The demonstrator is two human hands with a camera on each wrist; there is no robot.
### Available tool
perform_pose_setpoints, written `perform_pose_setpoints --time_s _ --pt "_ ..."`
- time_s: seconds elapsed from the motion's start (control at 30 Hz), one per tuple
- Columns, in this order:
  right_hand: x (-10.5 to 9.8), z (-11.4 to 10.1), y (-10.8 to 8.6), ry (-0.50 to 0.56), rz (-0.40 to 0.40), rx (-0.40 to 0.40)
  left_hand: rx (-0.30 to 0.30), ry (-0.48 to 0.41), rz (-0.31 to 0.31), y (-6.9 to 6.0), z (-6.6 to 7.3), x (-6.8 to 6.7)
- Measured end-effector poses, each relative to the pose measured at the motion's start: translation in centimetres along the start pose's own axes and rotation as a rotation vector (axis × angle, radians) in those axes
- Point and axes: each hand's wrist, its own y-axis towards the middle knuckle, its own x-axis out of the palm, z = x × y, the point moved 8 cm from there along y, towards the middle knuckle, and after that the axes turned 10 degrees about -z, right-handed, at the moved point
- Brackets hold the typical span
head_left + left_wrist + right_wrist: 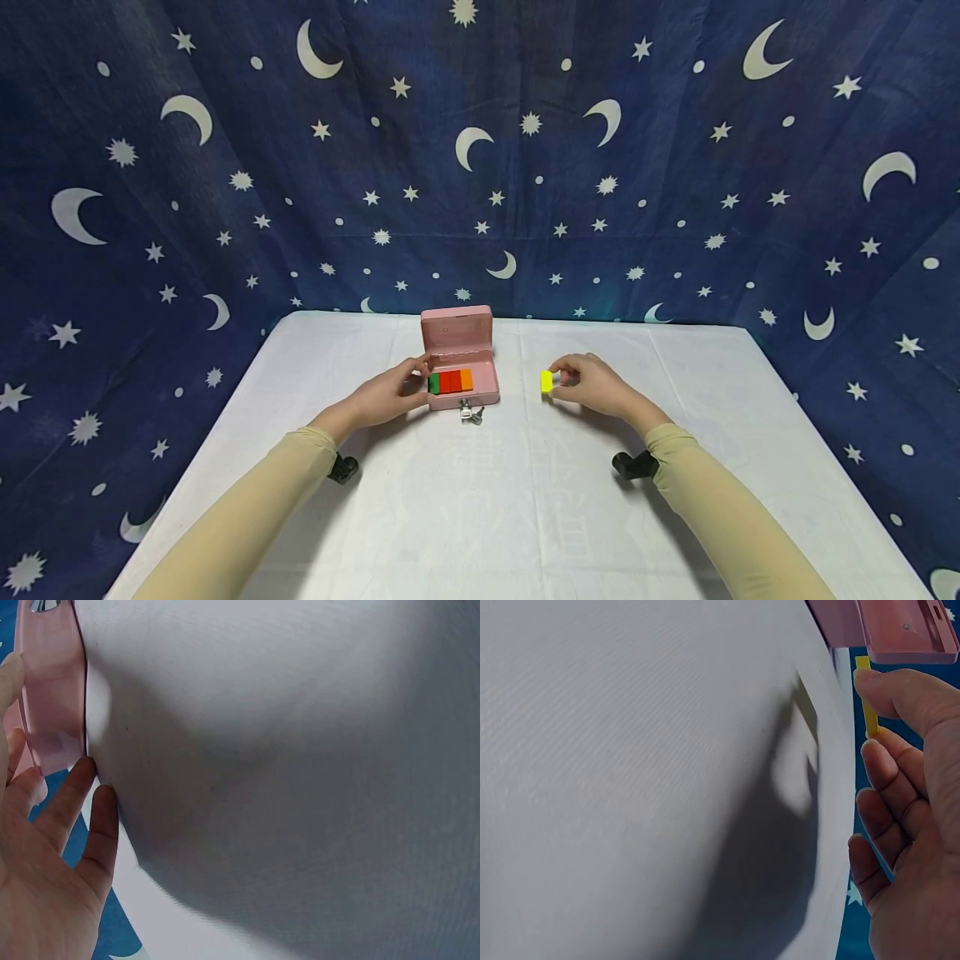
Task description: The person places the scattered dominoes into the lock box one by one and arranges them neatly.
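Observation:
A pink metal cash box (487,400) stands with its lid (457,332) raised. Inside, along its left part, a green block (434,383), red blocks (450,382) and an orange block (467,380) sit side by side. My left hand (384,393) holds the box's left side, thumb near the front corner and forefinger near the back; the left wrist view shows the other fingers (67,802) spread beside it. To the right of the box, my right hand (597,387) pinches a thin yellow block (868,705) upright between thumb and fingers. Its remaining fingers are loosely bent.
A small padlock (466,409) hangs at the box's front, with keys (477,415) beside it. White cloth covers the table (480,517). Behind it hangs a dark blue curtain (420,150) with moons and stars.

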Motion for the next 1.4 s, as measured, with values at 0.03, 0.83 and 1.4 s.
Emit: perform_pose_setpoints --time_s 0.03,0.83,1.4 --pt "0.0 -0.1 0.0 0.001 -0.001 -0.004 0.001 -0.001 0.0 0.0 0.0 0.0" --pt "0.6 -2.4 1.8 0.0 -0.001 -0.016 0.014 0.0 0.012 0.1 0.0 -0.1" --pt "0.9 -4.4 2.5 -0.001 0.023 -0.081 0.016 0.0 0.017 0.2 0.0 -0.1"
